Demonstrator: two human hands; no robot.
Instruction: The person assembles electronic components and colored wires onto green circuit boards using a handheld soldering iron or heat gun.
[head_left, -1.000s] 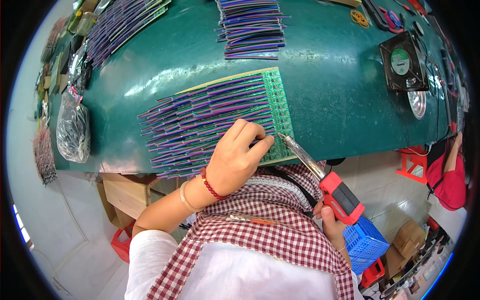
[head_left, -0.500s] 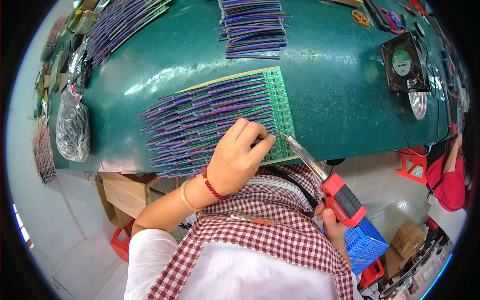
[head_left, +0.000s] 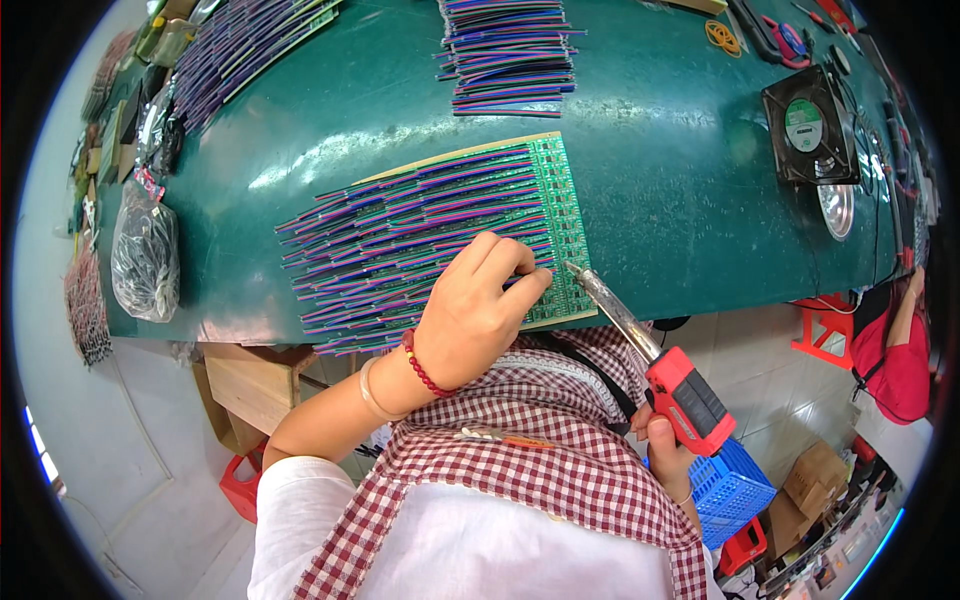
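A green circuit board panel lies near the front edge of the table, with rows of thin multicoloured wires running across it to the left. My left hand rests over the wires, thumb and index finger pinched together close to the strip of bare board. It grips one of the wires, whose end is mostly hidden by the fingers. In my right hand is a red and black soldering iron, held from below by its handle. The iron's metal tip points up and left, over the board just right of my left fingertips.
More bundled wires lie at the back middle, others at the back left. A black fan stands at the right above a round metal dish. A bagged bundle sits at the left edge; a blue basket is below.
The soldering iron has shifted slightly to the right, its tip a little farther from my left fingertips. My left hand has barely moved.
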